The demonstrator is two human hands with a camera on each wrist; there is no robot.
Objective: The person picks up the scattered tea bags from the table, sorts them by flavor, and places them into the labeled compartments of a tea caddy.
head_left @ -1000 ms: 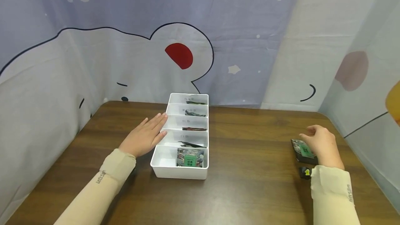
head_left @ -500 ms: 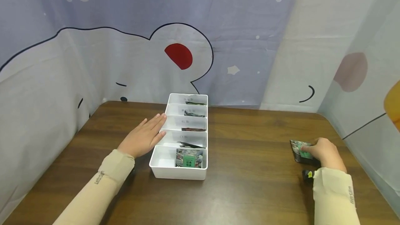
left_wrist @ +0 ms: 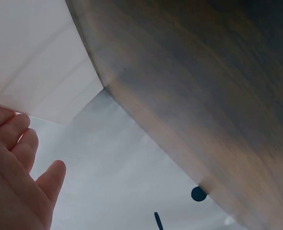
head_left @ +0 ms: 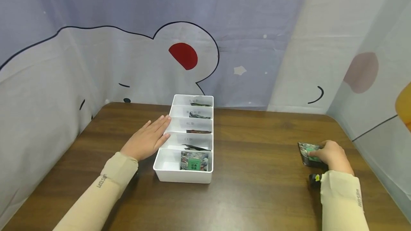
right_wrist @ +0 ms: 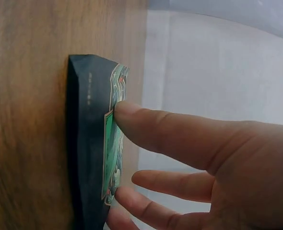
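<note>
My left hand [head_left: 146, 139] lies with straight fingers against the left rim of a long white divided box [head_left: 184, 177]. In the left wrist view its fingertips touch the box's wall [left_wrist: 41, 62]. My right hand [head_left: 334, 157] is at a dark tea packet [head_left: 305, 152] with a green label and patterned print, lying flat on the table. The right wrist view has the thumb on the packet [right_wrist: 91, 134] near the label and bent fingers at its other side, pinching it. How far the fingers reach round it is hidden. A similar green-labelled packet [head_left: 194, 160] lies in the box's nearest compartment.
The farther compartments hold a black packet [head_left: 196, 148], a reddish packet [head_left: 199, 131] and others, with writing on the dividers. A small black object with a yellow mark [head_left: 314, 180] is by the right sleeve. A printed curtain [head_left: 244, 45] hangs behind the wooden table [head_left: 253, 174].
My right hand has come down from above the tea packet onto it, thumb and fingers closing on it. My left hand has stayed against the box.
</note>
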